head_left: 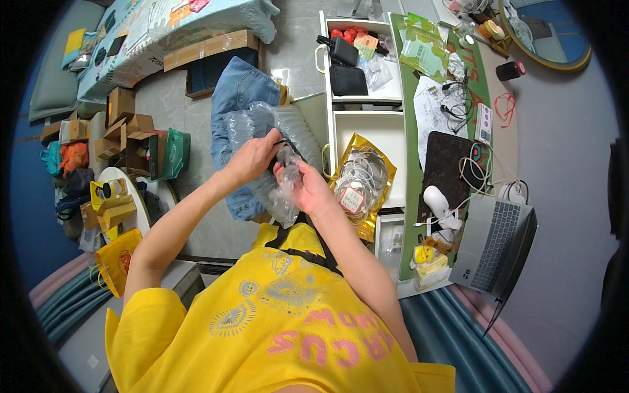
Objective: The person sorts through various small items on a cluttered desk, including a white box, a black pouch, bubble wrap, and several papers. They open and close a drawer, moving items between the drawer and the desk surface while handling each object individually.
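My left hand (254, 157) is closed on a small black item (285, 145), which could be a cable or a strap; its kind is not clear. Clear crinkled plastic wrap (285, 190) hangs from the same spot, and my right hand (306, 187) pinches it with bent fingers. Both hands are close together above my lap. Beneath them lies a large piece of inflated clear packaging (298, 124), resting against folded blue jeans (234, 85). To the right of my right hand, a gold bag (386, 171) with coiled white cables sits in an open drawer.
Two white drawers stand pulled out on the right; a black pouch (348, 80) lies in the farther one. The desk bears a laptop (488, 245), a white mouse (436, 200) and tangled cables. Cardboard boxes (120, 105) and a yellow bag (118, 261) crowd the left.
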